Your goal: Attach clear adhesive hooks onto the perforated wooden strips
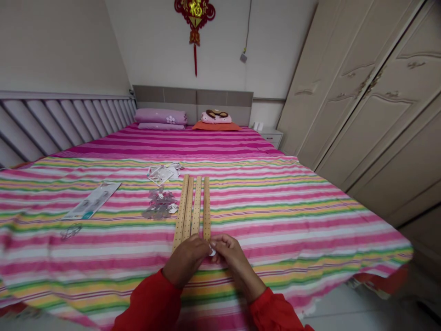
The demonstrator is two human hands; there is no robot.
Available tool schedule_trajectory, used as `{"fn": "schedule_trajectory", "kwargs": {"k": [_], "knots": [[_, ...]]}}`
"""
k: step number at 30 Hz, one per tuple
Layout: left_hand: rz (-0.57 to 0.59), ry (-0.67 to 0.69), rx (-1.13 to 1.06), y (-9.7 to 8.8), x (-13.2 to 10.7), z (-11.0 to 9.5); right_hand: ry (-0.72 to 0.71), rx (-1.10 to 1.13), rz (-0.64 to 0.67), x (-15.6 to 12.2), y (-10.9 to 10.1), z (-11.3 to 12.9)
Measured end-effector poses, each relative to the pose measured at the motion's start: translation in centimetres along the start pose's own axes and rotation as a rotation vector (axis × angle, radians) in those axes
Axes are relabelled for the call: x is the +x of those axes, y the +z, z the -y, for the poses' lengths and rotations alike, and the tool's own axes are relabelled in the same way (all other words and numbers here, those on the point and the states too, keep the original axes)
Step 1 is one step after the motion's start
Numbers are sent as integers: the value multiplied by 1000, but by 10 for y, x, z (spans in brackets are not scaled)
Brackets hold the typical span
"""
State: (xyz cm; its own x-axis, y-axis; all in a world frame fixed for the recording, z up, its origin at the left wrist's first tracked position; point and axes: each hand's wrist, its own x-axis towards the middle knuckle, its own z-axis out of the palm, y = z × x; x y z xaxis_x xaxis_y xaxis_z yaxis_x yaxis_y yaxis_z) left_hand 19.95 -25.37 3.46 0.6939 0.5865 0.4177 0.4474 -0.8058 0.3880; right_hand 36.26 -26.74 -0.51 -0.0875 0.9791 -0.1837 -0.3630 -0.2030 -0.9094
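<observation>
Several long wooden strips [195, 207] with rows of small holes lie side by side on a striped bedspread [292, 216]. My left hand [186, 259] and my right hand [231, 255] meet at the near ends of the strips, both with fingers curled together. Between the fingertips sits a small white piece [212, 252], pinched mainly by my right hand. Both arms wear red sleeves. A heap of small shiny metal parts [160, 205] lies just left of the strips.
Torn clear packets [163, 173] lie beyond the heap, a printed card [93, 201] lies to the left, and a small wire piece [70, 231] nearer the left edge. Pillows [161, 117] rest at the headboard. A tall wardrobe [372, 101] stands at the right.
</observation>
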Motion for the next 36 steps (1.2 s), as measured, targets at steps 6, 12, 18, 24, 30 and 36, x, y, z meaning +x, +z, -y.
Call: {"fn": "schedule_trajectory", "kwargs": {"k": [6, 12, 18, 24, 30, 36], "knots": [[-74, 124, 124, 4, -1, -3, 104, -7, 32, -6, -2, 6], [-118, 183, 166, 7, -1, -12, 197, 121, -46, -6, 2, 2], [-174, 164, 139, 19, -9, -14, 215, 160, -108, -4, 4, -6], [-294, -11, 50, 29, -23, 0, 105, 226, -168, 8, -2, -13], [-357, -292, 146, 40, -34, 24, 35, 165, -220, 23, -4, -20], [-306, -367, 218, 52, -32, 29, 4, 65, -170, 34, -5, -22]]}}
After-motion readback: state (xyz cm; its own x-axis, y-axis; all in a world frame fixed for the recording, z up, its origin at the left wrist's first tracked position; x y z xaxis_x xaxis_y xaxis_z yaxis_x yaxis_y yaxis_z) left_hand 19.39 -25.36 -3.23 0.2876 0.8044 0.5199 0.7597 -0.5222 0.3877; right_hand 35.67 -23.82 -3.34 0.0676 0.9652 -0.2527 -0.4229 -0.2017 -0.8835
